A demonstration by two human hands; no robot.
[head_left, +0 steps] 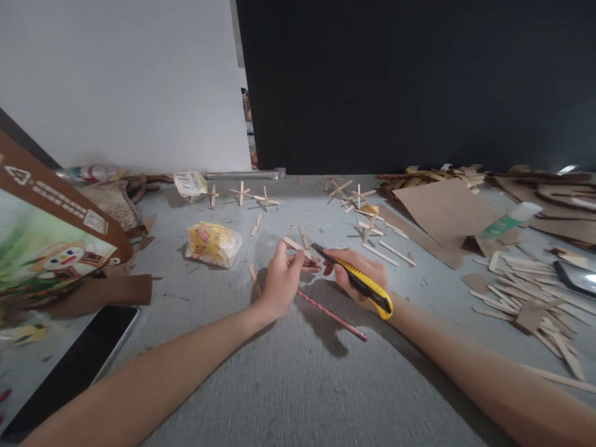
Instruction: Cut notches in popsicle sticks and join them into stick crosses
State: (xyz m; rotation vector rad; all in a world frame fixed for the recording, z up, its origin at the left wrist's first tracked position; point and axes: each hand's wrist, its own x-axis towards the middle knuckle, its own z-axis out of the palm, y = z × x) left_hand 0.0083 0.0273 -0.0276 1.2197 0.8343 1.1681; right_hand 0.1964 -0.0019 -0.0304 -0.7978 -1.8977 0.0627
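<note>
My left hand (pixel 280 280) pinches a flat wooden craft stick (pixel 298 247) and holds it a little above the grey table (pixel 298 372). My right hand (pixel 361 276) is wrapped round a yellow and black utility knife (pixel 358 279); the knife's tip points at the stick, close to my left fingers. A red pencil (pixel 333 315) lies on the table under and between both hands. Another loose stick (pixel 252 275) lies just left of my left hand.
A yellow snack packet (pixel 213 243) lies to the left. Small stick crosses (pixel 242 194) stand at the back. Loose sticks (pixel 526 292) and brown cardboard sheets (pixel 447 211) cover the right side. A dark phone (pixel 79 366) and a printed box (pixel 51 242) sit at the left.
</note>
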